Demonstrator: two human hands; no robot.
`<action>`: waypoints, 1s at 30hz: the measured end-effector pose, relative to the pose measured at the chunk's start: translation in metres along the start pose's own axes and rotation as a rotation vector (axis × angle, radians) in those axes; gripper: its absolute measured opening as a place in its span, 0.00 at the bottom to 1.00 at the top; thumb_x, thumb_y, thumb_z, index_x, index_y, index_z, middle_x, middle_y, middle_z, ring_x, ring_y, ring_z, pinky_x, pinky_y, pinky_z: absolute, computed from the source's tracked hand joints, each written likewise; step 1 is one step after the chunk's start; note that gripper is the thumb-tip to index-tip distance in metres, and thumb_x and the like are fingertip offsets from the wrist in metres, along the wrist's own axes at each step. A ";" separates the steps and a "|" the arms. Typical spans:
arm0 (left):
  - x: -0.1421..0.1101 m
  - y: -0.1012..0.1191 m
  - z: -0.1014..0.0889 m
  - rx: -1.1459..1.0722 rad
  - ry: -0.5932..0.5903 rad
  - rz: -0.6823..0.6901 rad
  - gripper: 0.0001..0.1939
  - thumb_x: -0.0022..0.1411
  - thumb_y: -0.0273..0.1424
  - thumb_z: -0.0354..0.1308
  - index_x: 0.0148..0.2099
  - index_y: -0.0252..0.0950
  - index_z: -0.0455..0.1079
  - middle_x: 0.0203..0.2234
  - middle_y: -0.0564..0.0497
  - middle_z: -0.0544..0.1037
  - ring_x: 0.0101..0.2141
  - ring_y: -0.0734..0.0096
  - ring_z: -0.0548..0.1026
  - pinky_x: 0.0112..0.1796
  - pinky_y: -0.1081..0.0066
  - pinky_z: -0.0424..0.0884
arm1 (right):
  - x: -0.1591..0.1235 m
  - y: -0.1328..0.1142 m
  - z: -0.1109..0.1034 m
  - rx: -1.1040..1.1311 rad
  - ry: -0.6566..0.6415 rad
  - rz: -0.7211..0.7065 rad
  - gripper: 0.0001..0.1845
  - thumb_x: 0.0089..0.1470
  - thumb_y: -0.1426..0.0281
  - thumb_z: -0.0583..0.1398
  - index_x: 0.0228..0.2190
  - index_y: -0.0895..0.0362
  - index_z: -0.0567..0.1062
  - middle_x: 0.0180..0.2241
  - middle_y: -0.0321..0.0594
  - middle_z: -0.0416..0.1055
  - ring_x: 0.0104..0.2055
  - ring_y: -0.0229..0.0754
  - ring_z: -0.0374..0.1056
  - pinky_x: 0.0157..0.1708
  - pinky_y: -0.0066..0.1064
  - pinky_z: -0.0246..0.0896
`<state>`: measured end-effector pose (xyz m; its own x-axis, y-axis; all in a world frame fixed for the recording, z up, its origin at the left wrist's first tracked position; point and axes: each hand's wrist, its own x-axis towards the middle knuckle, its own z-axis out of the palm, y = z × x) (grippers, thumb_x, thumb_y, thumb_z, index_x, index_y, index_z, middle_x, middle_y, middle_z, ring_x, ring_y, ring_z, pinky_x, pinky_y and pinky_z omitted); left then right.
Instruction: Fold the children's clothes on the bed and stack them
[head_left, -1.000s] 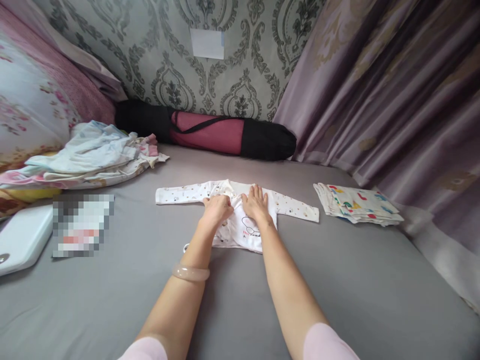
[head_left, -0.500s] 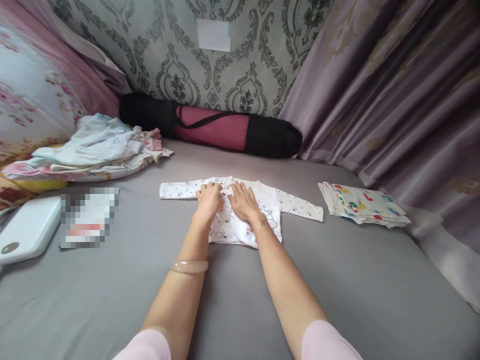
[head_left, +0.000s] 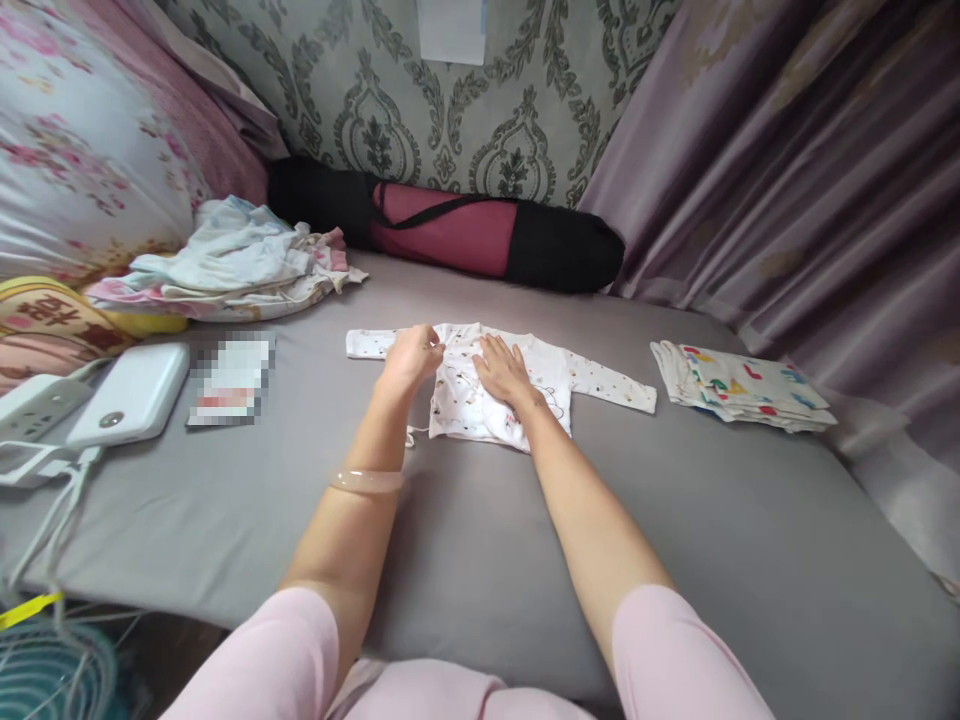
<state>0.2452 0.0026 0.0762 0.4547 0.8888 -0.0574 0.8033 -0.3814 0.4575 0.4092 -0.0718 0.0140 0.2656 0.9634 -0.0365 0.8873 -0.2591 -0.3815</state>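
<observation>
A small white long-sleeved baby shirt (head_left: 469, 400) with little printed figures lies spread on the grey sheet, both sleeves stretched out sideways. My left hand (head_left: 415, 355) is closed, fingertips pinched on the shirt's fabric near the base of the left sleeve; the exact bit between them is partly hidden. My right hand (head_left: 502, 372) rests flat on the shirt's chest with its fingers spread. A thin tie string hangs out at the shirt's lower left, beside my left forearm.
A folded cloth stack (head_left: 750, 385) with colourful prints lies to the right. At left are rumpled clothes (head_left: 247, 250), a white power bank (head_left: 131, 395), a blurred packet (head_left: 232, 380) and a power strip (head_left: 41, 405). A long black and maroon bag (head_left: 450, 230) lies along the wall.
My left hand has shifted slightly left across the shirt, and the tie string now shows. My right hand stays flat on the fabric. The view has tilted down, showing the bed's front edge.
</observation>
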 end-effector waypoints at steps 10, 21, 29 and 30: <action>-0.073 -0.028 0.010 -0.138 -0.247 -0.044 0.11 0.58 0.37 0.58 0.28 0.35 0.72 0.21 0.49 0.77 0.25 0.69 0.73 0.27 0.73 0.63 | -0.068 -0.037 -0.005 -0.028 0.021 -0.370 0.26 0.64 0.74 0.47 0.62 0.58 0.64 0.66 0.45 0.56 0.71 0.42 0.42 0.69 0.43 0.31; -0.069 -0.035 0.019 -0.704 -0.411 -0.270 0.20 0.57 0.41 0.63 0.22 0.36 0.61 0.11 0.58 0.60 0.13 0.84 0.52 0.16 0.76 0.47 | -0.078 -0.024 0.023 0.129 0.055 -0.339 0.26 0.65 0.72 0.46 0.62 0.62 0.62 0.65 0.50 0.57 0.69 0.43 0.47 0.67 0.42 0.42; -0.064 -0.033 0.023 -0.817 -0.319 -0.240 0.15 0.54 0.33 0.66 0.26 0.36 0.61 0.10 0.60 0.61 0.12 0.83 0.57 0.16 0.79 0.48 | -0.076 -0.022 0.031 0.147 0.116 -0.350 0.27 0.65 0.70 0.46 0.63 0.61 0.61 0.65 0.50 0.57 0.69 0.45 0.48 0.67 0.43 0.43; -0.063 -0.034 0.025 -0.765 -0.314 -0.229 0.14 0.56 0.32 0.64 0.26 0.37 0.61 0.09 0.60 0.61 0.12 0.82 0.57 0.16 0.79 0.49 | -0.077 -0.024 0.029 0.125 0.094 -0.333 0.27 0.65 0.69 0.46 0.63 0.62 0.60 0.66 0.50 0.56 0.69 0.45 0.47 0.68 0.42 0.42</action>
<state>0.1986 -0.0468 0.0425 0.4886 0.7687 -0.4128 0.4596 0.1755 0.8706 0.3565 -0.1383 -0.0007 0.0088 0.9814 0.1919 0.8795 0.0837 -0.4685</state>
